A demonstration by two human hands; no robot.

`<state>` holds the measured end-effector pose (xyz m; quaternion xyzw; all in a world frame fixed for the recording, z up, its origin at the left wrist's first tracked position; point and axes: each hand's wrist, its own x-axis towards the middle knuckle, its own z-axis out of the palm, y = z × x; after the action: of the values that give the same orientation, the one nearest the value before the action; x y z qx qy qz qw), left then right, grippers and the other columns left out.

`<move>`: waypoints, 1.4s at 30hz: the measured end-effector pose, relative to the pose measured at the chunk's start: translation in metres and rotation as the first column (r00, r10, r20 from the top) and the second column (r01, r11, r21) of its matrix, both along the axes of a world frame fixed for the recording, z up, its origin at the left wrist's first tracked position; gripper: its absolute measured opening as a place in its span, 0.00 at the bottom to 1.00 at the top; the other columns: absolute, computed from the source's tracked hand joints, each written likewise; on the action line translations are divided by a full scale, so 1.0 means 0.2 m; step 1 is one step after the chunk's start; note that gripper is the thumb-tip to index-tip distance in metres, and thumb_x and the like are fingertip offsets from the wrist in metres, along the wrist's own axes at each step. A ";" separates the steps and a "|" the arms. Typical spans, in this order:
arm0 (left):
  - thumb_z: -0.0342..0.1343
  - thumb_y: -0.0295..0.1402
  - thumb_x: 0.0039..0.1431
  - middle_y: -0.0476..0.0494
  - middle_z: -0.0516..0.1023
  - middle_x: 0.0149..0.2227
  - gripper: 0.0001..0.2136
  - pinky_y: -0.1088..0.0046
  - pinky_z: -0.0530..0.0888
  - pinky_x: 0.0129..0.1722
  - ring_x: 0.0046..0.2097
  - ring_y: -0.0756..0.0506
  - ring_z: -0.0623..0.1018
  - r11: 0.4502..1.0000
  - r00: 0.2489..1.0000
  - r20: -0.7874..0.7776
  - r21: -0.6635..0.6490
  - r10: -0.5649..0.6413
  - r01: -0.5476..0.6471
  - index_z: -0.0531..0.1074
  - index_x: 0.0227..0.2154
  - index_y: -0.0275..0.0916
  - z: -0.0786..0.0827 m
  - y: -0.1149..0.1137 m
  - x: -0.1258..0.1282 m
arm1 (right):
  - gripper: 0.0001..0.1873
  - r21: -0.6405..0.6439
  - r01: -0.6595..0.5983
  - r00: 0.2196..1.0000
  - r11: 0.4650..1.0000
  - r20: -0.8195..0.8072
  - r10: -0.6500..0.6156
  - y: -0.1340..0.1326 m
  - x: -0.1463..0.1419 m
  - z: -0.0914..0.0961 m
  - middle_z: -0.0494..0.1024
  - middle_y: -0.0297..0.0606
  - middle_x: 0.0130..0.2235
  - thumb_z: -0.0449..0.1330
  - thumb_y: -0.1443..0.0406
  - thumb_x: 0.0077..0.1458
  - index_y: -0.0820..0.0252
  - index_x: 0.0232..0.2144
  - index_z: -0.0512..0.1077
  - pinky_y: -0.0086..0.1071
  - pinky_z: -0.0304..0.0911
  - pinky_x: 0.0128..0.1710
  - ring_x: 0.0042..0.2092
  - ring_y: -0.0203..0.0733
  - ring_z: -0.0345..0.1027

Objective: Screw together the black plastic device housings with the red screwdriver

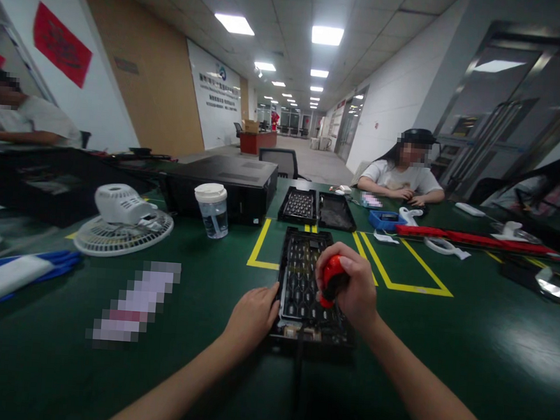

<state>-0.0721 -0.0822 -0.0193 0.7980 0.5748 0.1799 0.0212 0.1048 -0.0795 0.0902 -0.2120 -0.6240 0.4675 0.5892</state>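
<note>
A black open plastic case (298,282) lies lengthwise on the green table, with rows of dark cell-like shapes inside and bare parts at its near end. My left hand (254,310) rests against the case's left edge, fingers stretched out along it. Closed round a red-and-black hand tool (333,278), my right hand (358,289) is over the right side of the case. The tool's working tip cannot be made out. A dark strap or cable (299,352) hangs from the near end of the case.
Beyond are two black trays (299,205) (335,210), yellow tape lines (263,264), a lidded cup (215,212) and a large black box (225,177). A white fan (125,225) lies left; a blue bin (385,220) and red strip (464,239) lie right. People sit around the table.
</note>
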 end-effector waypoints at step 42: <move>0.39 0.37 0.62 0.40 0.72 0.48 0.20 0.67 0.65 0.50 0.49 0.45 0.70 0.999 0.999 0.048 -0.051 0.022 -0.019 0.59 0.55 0.37 0.01 0.00 0.00 | 0.10 0.221 0.431 0.858 0.875 0.200 -0.474 0.01 0.01 0.01 0.64 0.31 0.27 0.55 0.63 0.54 0.61 0.25 0.61 0.27 0.54 0.25 0.27 0.31 0.57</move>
<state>-0.0711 -0.0823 -0.0175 0.7866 0.5866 0.1849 0.0537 0.1070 -0.0781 0.0928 -0.3592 -0.6621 0.2309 0.6158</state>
